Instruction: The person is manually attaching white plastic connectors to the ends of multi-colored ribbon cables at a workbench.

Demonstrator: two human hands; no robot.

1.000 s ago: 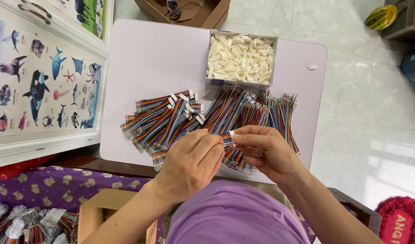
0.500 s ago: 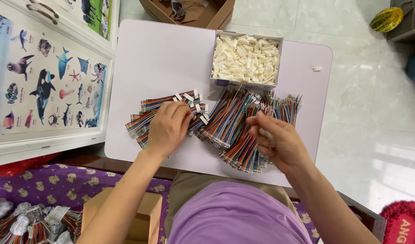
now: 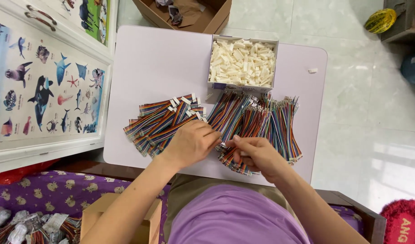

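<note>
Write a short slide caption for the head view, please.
Both hands, left hand and right hand, meet over rainbow wire bundles on a lilac table.

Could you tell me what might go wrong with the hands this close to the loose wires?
1. The right hand and left hand meet over the loose wire bundle, whose near end overhangs the table edge; a tug might drag strands off.
2. The two piles nearly touch, so wires with white plugs could get mixed with the bare ones.
3. The box of white plugs sits right behind the wires and could be nudged.
</note>
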